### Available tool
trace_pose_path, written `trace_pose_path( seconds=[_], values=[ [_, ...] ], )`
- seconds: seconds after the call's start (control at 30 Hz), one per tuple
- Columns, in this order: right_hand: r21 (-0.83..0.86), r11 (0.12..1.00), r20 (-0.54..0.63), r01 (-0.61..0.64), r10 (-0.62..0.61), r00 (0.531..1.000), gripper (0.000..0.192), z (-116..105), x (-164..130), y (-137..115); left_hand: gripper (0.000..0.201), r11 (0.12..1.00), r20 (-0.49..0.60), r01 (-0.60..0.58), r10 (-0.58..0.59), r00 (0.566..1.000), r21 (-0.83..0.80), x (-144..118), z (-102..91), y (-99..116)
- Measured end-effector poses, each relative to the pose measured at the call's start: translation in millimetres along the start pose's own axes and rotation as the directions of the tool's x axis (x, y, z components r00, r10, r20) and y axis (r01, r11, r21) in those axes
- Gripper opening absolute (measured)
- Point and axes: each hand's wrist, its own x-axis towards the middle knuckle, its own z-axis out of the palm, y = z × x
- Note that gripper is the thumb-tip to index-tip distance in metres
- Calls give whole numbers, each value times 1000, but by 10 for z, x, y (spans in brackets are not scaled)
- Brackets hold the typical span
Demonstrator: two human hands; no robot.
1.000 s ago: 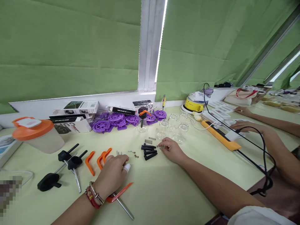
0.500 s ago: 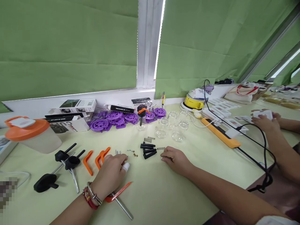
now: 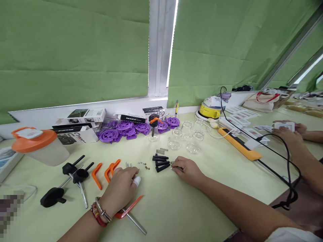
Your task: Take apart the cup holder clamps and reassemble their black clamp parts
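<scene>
My left hand point(image 3: 121, 188) lies knuckles up on the table, fingers curled, one fingertip wrapped in white. An orange lever point(image 3: 129, 208) and a metal rod point(image 3: 136, 224) stick out from under its palm. Loose orange levers point(image 3: 111, 168) and small metal pins point(image 3: 128, 164) lie just beyond its fingers. My right hand point(image 3: 188, 170) rests to the right. Its fingertips pinch a small spring point(image 3: 173, 163) beside several black pins point(image 3: 160, 162). More springs point(image 3: 160, 151) lie behind them.
Black-knobbed rods point(image 3: 75, 173) lie at the left, near an orange-lidded jug point(image 3: 37, 146). Purple wheels point(image 3: 126, 129), boxes point(image 3: 78, 122) and small glass jars point(image 3: 188, 137) line the back. An orange power strip point(image 3: 237, 144) and black cable point(image 3: 282, 151) cross the right side. A co-worker's hands point(image 3: 287, 132) hold a white card there.
My right hand drew back from the spring, then moved forward onto it again. My left hand stayed put. The co-worker lifted a white card off the table.
</scene>
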Motion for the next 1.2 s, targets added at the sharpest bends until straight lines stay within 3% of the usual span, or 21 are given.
trace_pose_path(
  seconds=[0.37, 0.73, 0.83, 1.0, 1.2],
  values=[
    [-34, 999, -28, 35, -36, 999, 23, 57, 82, -17, 19, 1000, 6, 7, -7, 1000, 14, -13, -11, 12],
    [-127, 991, -46, -48, 42, 998, 17, 146, 108, -95, 19, 999, 22, 8, -9, 1000, 49, -17, -34, 17],
    [-140, 988, -55, -65, 57, 997, 16, 160, 124, -121, 18, 990, 51, -98, 94, 994, 102, -57, -61, 95],
    [-148, 987, -51, -63, 56, 997, 16, 137, 133, -157, 25, 918, 127, -358, 339, 932, 171, -99, 25, 280],
    [-163, 985, -47, -57, 50, 998, 14, 129, 132, -162, 30, 864, 248, -424, 363, 898, 270, -8, 201, 400]
  ],
)
